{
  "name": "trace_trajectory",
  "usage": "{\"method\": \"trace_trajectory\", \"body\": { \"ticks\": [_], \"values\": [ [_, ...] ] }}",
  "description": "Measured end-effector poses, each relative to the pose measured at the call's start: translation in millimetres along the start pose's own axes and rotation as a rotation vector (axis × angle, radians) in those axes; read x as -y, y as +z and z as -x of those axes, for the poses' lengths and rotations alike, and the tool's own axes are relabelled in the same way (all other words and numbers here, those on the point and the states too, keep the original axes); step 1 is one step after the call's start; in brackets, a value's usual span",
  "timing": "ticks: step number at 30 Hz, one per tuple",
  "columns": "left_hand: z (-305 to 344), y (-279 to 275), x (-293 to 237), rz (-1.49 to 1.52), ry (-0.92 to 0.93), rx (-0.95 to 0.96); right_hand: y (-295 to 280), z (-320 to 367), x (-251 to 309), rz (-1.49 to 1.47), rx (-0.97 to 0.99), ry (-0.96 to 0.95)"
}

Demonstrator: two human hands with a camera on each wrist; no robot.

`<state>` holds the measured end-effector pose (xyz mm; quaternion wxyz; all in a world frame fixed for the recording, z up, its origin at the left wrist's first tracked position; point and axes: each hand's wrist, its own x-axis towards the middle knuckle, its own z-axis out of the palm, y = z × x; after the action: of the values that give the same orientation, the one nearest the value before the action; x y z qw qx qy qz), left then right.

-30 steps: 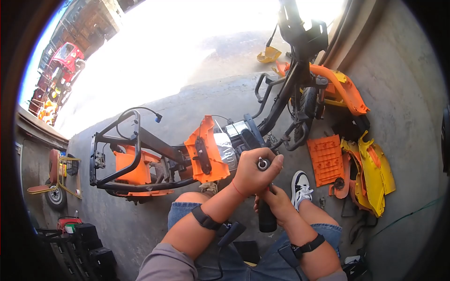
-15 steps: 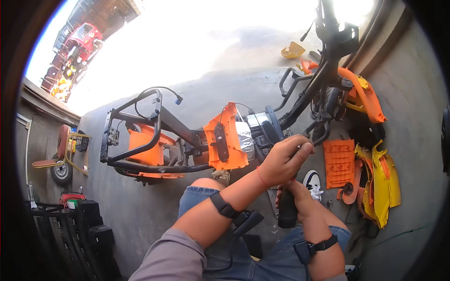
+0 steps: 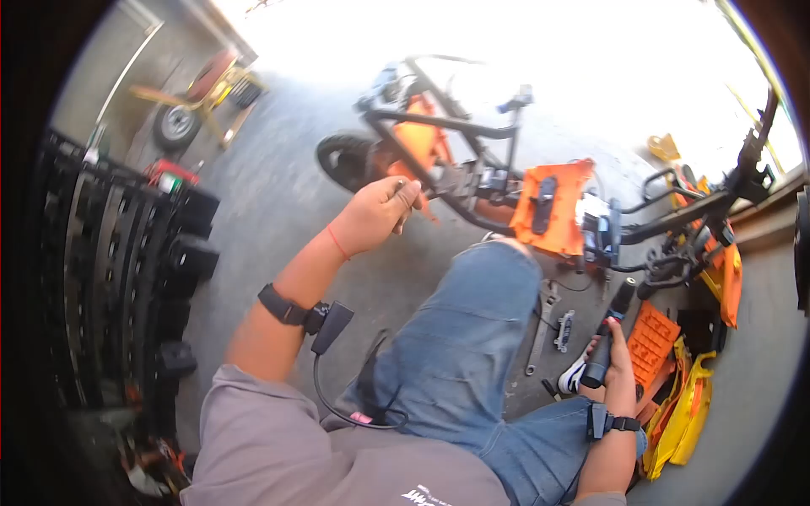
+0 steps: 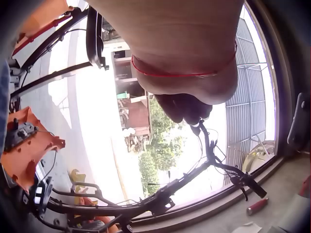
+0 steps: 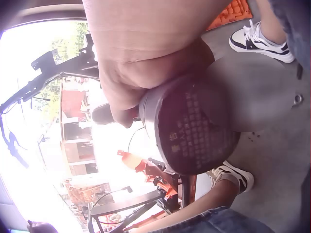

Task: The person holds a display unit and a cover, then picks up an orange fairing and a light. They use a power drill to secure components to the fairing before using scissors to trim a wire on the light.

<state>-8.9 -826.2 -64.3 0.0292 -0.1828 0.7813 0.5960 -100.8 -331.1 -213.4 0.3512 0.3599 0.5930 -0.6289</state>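
My right hand [image 3: 620, 352] grips a black cordless driver [image 3: 597, 361], held upright over the right leg with its narrow tip toward the vehicle. In the right wrist view the driver's broad base [image 5: 197, 128] with faint printing faces the camera. Well to the left, my left hand [image 3: 378, 218] is raised with fingers curled, pinching a small dark piece [image 3: 400, 185] at the thumb; its kind is too blurred to tell. Behind both hands stands a stripped scooter frame [image 3: 472, 131] with an orange panel [image 3: 553, 207] upright on its middle.
A wrench [image 3: 540, 333] and a small metal part [image 3: 564, 331] lie on the floor between the legs. Orange and yellow body panels [image 3: 679, 417] lie at the right. A black rack [image 3: 110, 278] lines the left side; near it stands a wheeled chair frame [image 3: 207, 101].
My left hand has left the driver and swung far to the left with a small piece. The right hand still holds the driver, now farther right. The head view has turned left.
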Motion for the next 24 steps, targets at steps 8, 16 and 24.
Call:
{"method": "trace_trajectory", "body": {
  "ticks": [8, 16, 24],
  "values": [
    [337.6, -84.5, 318.2, -0.158, -0.902, 0.054, -34.5, -11.3, -63.6, 0.220, -0.164, -0.008],
    [490.9, 80.9, 435.2, 0.332, -1.228, 0.370, -49.8, 28.0, -87.0, 0.427, -0.204, 0.029],
    [492.4, 187.6, 465.0, 0.130, -0.984, 0.584, -43.4, 51.5, -99.5, 0.434, -0.236, -0.005]
  ]
}}
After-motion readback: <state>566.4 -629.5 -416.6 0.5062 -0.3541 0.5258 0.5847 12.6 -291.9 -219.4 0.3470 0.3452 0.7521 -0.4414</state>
